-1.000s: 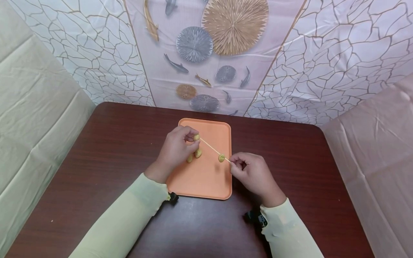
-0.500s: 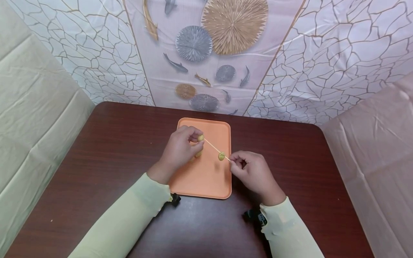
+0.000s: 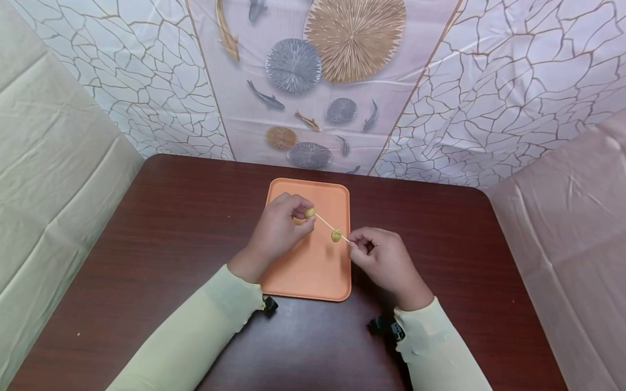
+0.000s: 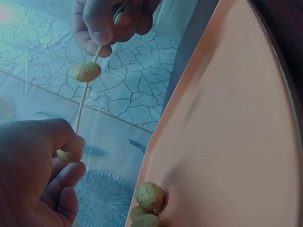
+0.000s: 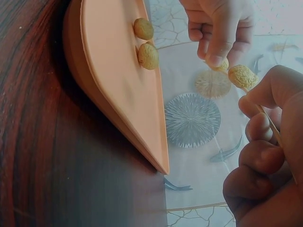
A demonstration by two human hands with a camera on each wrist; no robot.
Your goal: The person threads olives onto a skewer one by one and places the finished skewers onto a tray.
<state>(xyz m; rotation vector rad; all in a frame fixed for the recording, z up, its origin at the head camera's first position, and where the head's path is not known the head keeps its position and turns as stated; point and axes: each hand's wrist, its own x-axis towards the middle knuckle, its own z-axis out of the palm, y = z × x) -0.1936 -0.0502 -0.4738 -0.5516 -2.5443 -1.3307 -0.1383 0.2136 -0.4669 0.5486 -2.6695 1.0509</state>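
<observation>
Over the orange tray, my right hand pinches a thin wooden skewer near one end. A wrinkled yellowish ball is threaded on it, close to those fingertips. My left hand pinches a second such ball between thumb and fingers at the skewer's other end. The left wrist view has bare skewer between the two balls. Loose balls of the same kind lie on the tray, mostly hidden under the left hand in the head view; two, one ball nearer, appear in the right wrist view.
The tray lies on a dark reddish-brown table. Behind the table hangs a patterned cloth, and plain beige cloths flank it on both sides. Each wrist wears a dark camera by the sleeve.
My left hand has moved right and slightly nearer with its ball, and the bare skewer between the two balls is shorter. The right hand has stayed almost still.
</observation>
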